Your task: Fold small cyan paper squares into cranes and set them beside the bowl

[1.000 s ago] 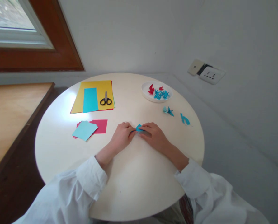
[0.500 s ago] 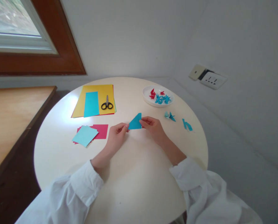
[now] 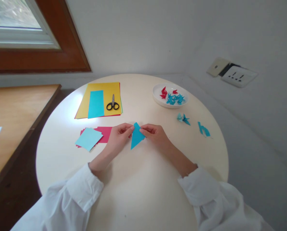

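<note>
Between my two hands is a folded piece of blue origami paper (image 3: 137, 138), held above the white table with one sharp corner pointing down toward me. My left hand (image 3: 121, 136) is closed, thumb and fingers pinching the paper's upper left edge. On the other side, my right hand (image 3: 156, 134) pinches its right edge between thumb and bent fingers. Close to my left hand lie a pale blue paper square (image 3: 89, 139) and pink-red paper (image 3: 105, 134). Right of my right hand rests a folded blue paper figure (image 3: 183, 118).
A white dish (image 3: 157, 100) of small red and blue folded figures stands at the back right. Blue paper scraps (image 3: 203, 129) lie near the right edge. At the back left, scissors (image 3: 112, 104) and a blue strip (image 3: 96, 104) rest on yellow sheets (image 3: 84, 106).
The folded paper has turned so a sharp corner that pointed left now points down toward me. My hands have come closer together, and the view has shifted slightly.
</note>
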Motion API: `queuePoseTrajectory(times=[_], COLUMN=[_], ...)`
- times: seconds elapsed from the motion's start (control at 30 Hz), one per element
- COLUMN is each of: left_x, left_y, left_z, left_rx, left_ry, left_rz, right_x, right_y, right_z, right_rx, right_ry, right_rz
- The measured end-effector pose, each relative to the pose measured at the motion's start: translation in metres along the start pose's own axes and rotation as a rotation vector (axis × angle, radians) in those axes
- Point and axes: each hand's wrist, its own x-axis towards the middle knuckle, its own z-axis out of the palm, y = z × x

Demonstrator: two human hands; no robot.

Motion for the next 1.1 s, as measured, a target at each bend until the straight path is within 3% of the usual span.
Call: queuePoseTrajectory(times=[0.17, 0.43, 0.63, 0.93, 1.1], left_x=[0.000, -0.003, -0.003, -0.006, -0.008], left_y=[0.000, 0.007, 0.008, 0.009, 0.011], left_z=[0.000, 0.004, 0.001, 0.000, 0.000], left_rx=[-0.082, -0.227, -0.252, -0.109, -0.065], left_ry=[0.063, -0.018, 0.031, 0.012, 0.067], left_rz=[-0.022, -0.086, -0.044, 0.035, 0.057], right_x=[-0.004, -0.003, -0.005, -0.010, -0.013], right_y=[0.001, 0.002, 0.001, -0.003, -0.004], right_z=[0.001, -0.003, -0.002, -0.006, -0.005], right_rx=[0.072, 0.041, -0.063, -0.362, -0.445], right_ry=[0.004, 0.130, 0.147, 0.291, 0.346], right_rz=[0.031, 0.001, -0.041, -0.440, -0.492])
